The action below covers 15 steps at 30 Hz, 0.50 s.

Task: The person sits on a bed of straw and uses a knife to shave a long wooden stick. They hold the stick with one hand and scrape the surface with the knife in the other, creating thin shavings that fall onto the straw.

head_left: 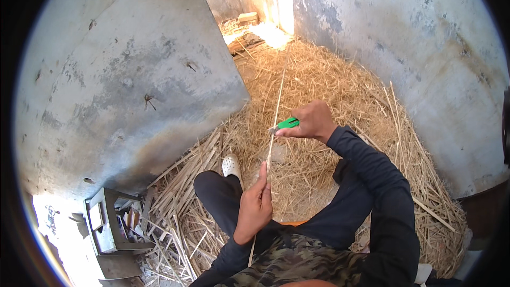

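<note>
Pretty grubby whitish wall on the left, another wall on the right, both all blotchy grey. Way at the back there's a pale block next to a blown-out patch of light. Bottom left, a beat-up open box with some jumbled bits inside.

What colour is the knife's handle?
The handle is green. It shows in the head view, held in the right hand.

Left wall and right wall grey, stained, patchy. Straw-like litter spread between. Bright sunlight at far end. Small open-sided cabinet near left, white glare beside.
</note>
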Each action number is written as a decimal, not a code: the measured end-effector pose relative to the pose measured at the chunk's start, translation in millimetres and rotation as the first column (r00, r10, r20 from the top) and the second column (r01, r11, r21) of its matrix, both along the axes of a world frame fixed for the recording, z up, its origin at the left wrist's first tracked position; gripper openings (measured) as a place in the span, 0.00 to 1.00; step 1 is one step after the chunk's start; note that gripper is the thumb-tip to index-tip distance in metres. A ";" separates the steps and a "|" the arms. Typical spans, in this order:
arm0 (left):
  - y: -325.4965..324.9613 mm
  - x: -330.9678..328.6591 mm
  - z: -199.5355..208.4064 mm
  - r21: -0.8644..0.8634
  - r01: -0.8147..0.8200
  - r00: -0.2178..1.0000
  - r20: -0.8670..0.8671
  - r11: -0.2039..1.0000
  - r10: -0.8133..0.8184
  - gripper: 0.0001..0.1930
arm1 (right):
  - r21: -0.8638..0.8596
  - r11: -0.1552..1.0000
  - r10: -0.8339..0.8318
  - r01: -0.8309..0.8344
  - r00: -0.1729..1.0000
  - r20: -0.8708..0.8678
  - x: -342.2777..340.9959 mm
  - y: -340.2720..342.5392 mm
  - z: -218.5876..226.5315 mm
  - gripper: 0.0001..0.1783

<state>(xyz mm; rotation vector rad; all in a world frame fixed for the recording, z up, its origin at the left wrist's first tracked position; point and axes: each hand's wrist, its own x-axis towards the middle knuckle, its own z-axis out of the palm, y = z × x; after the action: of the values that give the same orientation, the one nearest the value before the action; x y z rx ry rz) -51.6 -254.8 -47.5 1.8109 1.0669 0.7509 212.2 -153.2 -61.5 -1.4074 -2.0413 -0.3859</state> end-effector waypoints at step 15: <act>-26.6 -10.0 1.9 -0.173 0.103 0.992 -0.050 0.979 -0.113 0.27 | 0.141 0.984 -0.125 0.112 0.988 0.094 91.2 60.9 -22.4 0.41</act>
<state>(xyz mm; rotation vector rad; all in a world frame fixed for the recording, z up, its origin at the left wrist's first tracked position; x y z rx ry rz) -61.6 -281.4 -45.6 1.7382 1.0301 0.5270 303.4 -92.3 -83.9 -1.4563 -1.9766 -0.6477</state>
